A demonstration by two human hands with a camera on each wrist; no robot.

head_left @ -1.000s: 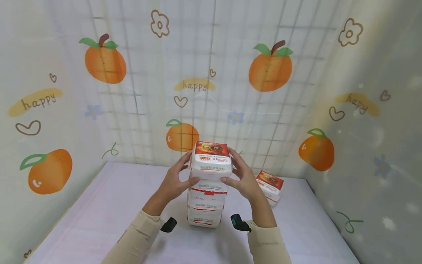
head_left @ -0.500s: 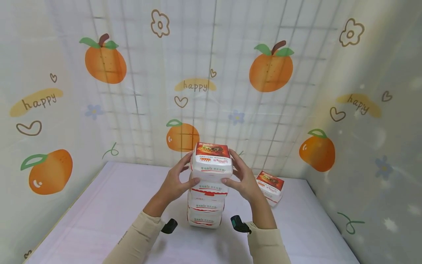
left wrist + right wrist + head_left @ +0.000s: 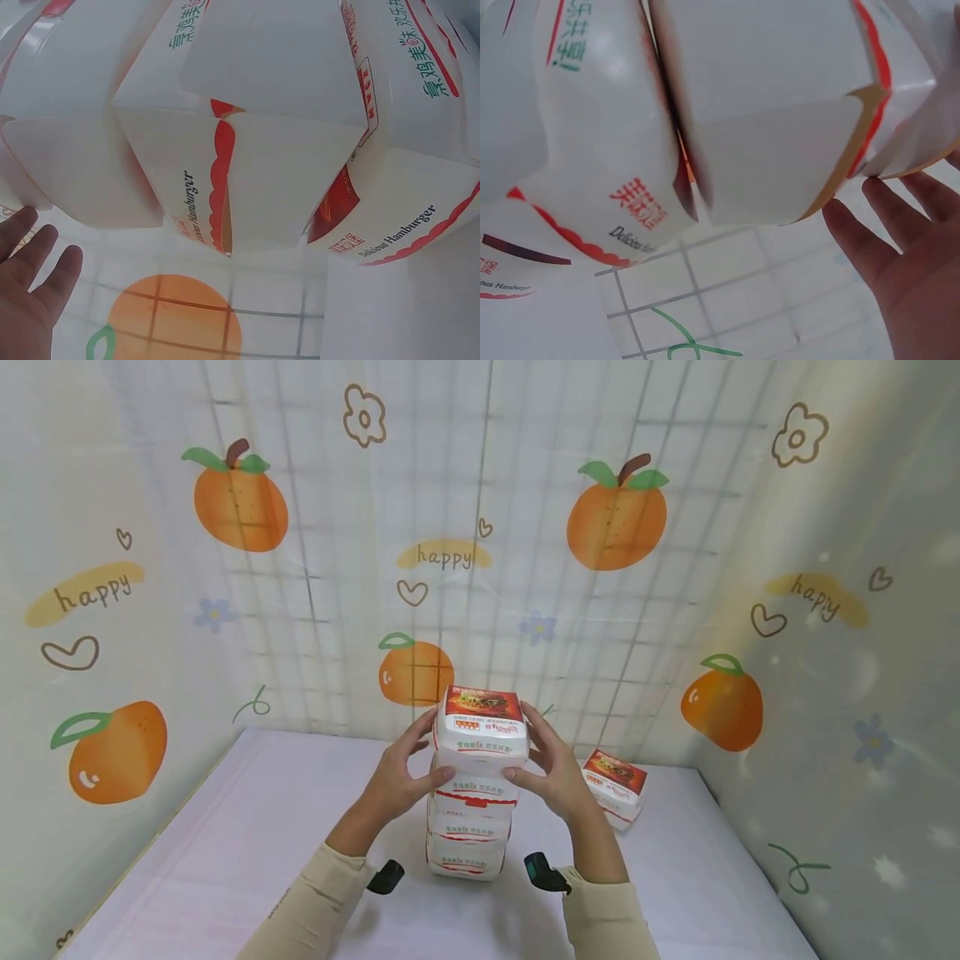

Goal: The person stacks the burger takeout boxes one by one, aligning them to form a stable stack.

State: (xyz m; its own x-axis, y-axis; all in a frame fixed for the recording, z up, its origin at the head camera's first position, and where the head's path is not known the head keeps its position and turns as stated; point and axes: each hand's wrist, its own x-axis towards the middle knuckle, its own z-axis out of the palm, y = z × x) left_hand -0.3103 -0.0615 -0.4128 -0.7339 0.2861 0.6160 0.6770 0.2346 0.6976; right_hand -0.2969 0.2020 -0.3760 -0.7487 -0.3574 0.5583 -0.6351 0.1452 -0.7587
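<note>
A stack of several white hamburger boxes stands in the middle of the table in the head view. The top hamburger box has a red lid with a burger picture. My left hand holds its left side and my right hand its right side, with both thumbs at its lower front edge. The lower boxes sit slightly offset beneath it. In the left wrist view, the left fingers lie at the box end of the stack. The right fingers touch the box edge in the right wrist view.
Another hamburger box with a red lid rests on the white table, behind and right of the stack. A curtain printed with oranges hangs behind and at both sides, with a wire grid showing through.
</note>
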